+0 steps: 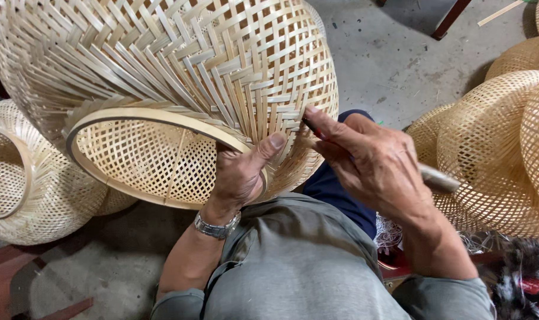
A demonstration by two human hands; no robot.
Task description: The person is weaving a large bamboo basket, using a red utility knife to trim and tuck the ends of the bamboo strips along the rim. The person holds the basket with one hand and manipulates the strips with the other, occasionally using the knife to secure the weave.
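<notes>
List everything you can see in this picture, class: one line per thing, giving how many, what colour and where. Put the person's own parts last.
Woven bamboo basket: one, pale straw, top centre, rim hoop facing the camera.
Rim hoop: one, pale wood, round the basket's opening.
Other woven baskets: one at the left edge, several stacked at the right, pale straw.
Tool: one, wooden handle, dark tip with some red at the weave near the rim.
Concrete floor: grey, top right.
Wristwatch: one, silver, left wrist.
Shirt: grey-green, bottom centre.
Trousers: dark blue, centre.
Left hand: grips the rim hoop, thumb on the weave.
Right hand: holds the tool.
</notes>
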